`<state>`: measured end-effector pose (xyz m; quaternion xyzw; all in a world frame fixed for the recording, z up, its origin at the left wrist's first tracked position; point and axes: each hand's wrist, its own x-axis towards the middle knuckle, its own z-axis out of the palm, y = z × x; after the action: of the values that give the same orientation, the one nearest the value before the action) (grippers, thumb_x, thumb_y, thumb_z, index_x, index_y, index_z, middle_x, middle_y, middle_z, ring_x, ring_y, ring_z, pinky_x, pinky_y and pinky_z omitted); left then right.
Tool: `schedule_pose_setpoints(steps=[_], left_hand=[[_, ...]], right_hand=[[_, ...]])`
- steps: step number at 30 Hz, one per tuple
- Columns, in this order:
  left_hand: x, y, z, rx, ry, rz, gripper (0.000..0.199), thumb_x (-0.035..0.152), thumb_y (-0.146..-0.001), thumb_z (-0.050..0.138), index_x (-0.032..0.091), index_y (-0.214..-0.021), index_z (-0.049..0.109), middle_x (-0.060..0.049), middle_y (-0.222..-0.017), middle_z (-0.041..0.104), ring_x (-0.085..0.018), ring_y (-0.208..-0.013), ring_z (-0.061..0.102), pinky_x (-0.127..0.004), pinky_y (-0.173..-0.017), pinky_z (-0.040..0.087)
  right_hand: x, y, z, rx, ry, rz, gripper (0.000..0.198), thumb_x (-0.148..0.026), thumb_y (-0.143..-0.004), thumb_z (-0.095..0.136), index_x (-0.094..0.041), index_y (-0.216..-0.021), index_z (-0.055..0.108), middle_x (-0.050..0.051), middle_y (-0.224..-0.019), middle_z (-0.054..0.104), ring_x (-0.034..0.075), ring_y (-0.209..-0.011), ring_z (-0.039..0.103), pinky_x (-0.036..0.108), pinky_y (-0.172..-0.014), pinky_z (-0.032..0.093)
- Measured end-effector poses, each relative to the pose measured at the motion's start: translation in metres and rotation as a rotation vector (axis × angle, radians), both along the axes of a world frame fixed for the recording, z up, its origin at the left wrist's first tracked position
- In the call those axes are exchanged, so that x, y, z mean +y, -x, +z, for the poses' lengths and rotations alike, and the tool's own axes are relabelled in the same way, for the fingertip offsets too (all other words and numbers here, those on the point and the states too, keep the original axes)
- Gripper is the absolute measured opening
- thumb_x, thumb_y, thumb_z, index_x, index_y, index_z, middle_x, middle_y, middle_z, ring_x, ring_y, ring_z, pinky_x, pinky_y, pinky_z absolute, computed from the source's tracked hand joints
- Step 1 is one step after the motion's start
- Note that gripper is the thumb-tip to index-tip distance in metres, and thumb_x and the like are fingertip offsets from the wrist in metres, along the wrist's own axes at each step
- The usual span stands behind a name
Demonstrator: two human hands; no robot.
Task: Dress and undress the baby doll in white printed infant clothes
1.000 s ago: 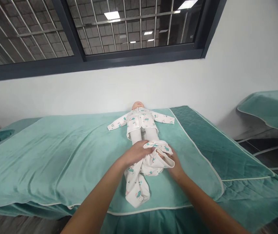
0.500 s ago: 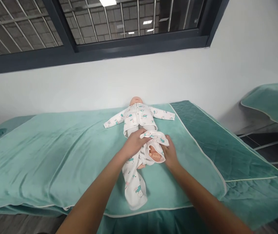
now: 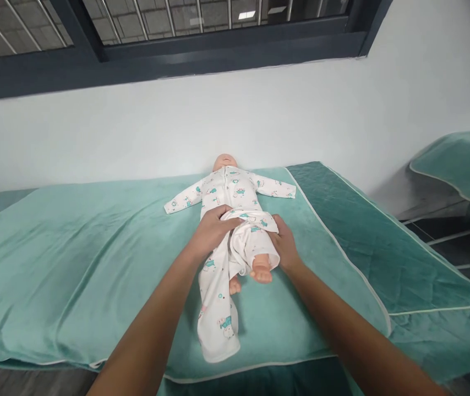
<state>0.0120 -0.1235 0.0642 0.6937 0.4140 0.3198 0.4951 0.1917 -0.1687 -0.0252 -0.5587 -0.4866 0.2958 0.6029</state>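
Doll (image 3: 225, 161) with trousers (image 3: 255, 234) gathered over the legs, both hands gripping.
Doll lies on its back on a green blanket (image 3: 107, 264), head at the wall (image 3: 177, 124), wearing a printed jacket (image 3: 229, 188). Left hand (image 3: 214, 226) pinches the trousers' upper edge; right hand (image 3: 285, 242) grips the opposite side, fingertips hidden. One foot (image 3: 262, 270) protrudes from a cuff; the other trouser leg lies limp beside the second foot (image 3: 235, 285).
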Motion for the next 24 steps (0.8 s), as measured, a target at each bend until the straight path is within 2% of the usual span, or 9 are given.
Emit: schedule_pose_setpoints(steps=[3,6,8,11,13,17,19,21,24], left_hand=[[0.005,0.013,-0.005,-0.261,0.222,-0.113,0.027,0.038,-0.074,0.071,0.016,-0.069,0.055,0.002,-0.065,0.05,-0.011,-0.06,0.046,-0.024,-0.059,0.036],[0.009,0.023,-0.017,-0.494,0.309,-0.194,0.03,0.041,-0.073,0.072,0.016,-0.068,0.055,-0.001,-0.065,0.053,-0.014,-0.064,0.051,-0.026,-0.062,0.04],[0.011,0.026,-0.027,-0.583,0.345,-0.19,0.035,0.048,-0.073,0.071,0.017,-0.066,0.055,-0.002,-0.064,0.053,-0.015,-0.063,0.052,-0.029,-0.062,0.042],[0.013,0.027,-0.039,-0.649,0.387,-0.101,0.044,0.062,-0.075,0.064,0.019,-0.068,0.055,-0.002,-0.062,0.052,-0.016,-0.059,0.05,-0.031,-0.06,0.043],[0.013,0.027,-0.042,-0.67,0.395,-0.071,0.046,0.063,-0.073,0.066,0.019,-0.07,0.056,-0.002,-0.062,0.053,-0.015,-0.057,0.049,-0.03,-0.056,0.042],[0.012,0.03,-0.043,-0.726,0.412,-0.061,0.043,0.049,-0.064,0.08,0.018,-0.067,0.051,0.003,-0.057,0.049,-0.008,-0.049,0.04,-0.023,-0.049,0.031],[0.012,0.032,-0.045,-0.719,0.426,-0.012,0.044,0.048,-0.061,0.083,0.018,-0.069,0.052,0.003,-0.058,0.05,-0.007,-0.048,0.04,-0.022,-0.048,0.03],[0.013,0.032,-0.047,-0.664,0.42,0.033,0.045,0.05,-0.062,0.083,0.018,-0.074,0.055,0.003,-0.061,0.054,-0.008,-0.05,0.045,-0.022,-0.049,0.033],[0.015,0.027,-0.05,-0.575,0.286,0.137,0.041,0.052,-0.069,0.078,0.018,-0.077,0.057,0.003,-0.064,0.056,-0.008,-0.052,0.048,-0.022,-0.051,0.037]], right_hand=[[0.006,-0.004,0.003,0.026,0.041,0.071,0.016,-0.034,-0.077,0.061,-0.021,-0.075,0.051,-0.005,-0.07,0.05,0.014,-0.07,0.045,0.026,-0.063,0.038],[0.007,-0.008,0.007,-0.033,-0.004,0.149,0.015,-0.033,-0.078,0.064,-0.021,-0.081,0.055,-0.003,-0.079,0.054,0.015,-0.077,0.049,0.026,-0.069,0.04],[0.006,-0.01,0.017,-0.134,-0.082,0.205,0.017,-0.034,-0.077,0.067,-0.022,-0.085,0.057,0.0,-0.088,0.057,0.017,-0.084,0.052,0.028,-0.076,0.043],[0.01,-0.008,0.046,-0.32,-0.134,0.329,0.026,-0.037,-0.074,0.074,-0.023,-0.093,0.063,0.004,-0.099,0.062,0.021,-0.093,0.054,0.033,-0.084,0.045],[0.02,-0.003,0.071,-0.434,-0.112,0.472,0.026,-0.041,-0.075,0.074,-0.024,-0.094,0.067,0.004,-0.097,0.066,0.023,-0.094,0.057,0.035,-0.085,0.045],[0.045,0.014,0.102,-0.504,0.12,0.934,0.028,-0.047,-0.079,0.069,-0.023,-0.093,0.072,-0.001,-0.088,0.071,0.019,-0.079,0.063,0.027,-0.067,0.045],[0.055,0.02,0.1,-0.471,0.189,1.038,0.029,-0.049,-0.079,0.069,-0.021,-0.087,0.072,-0.002,-0.081,0.071,0.016,-0.071,0.063,0.024,-0.06,0.043],[0.059,0.023,0.091,-0.412,0.231,1.045,0.03,-0.049,-0.08,0.068,-0.019,-0.08,0.071,-0.002,-0.073,0.07,0.015,-0.065,0.062,0.023,-0.056,0.042],[0.058,0.025,0.079,-0.341,0.283,1.028,0.029,-0.047,-0.082,0.066,-0.019,-0.074,0.068,-0.001,-0.067,0.068,0.015,-0.062,0.062,0.024,-0.055,0.043]])
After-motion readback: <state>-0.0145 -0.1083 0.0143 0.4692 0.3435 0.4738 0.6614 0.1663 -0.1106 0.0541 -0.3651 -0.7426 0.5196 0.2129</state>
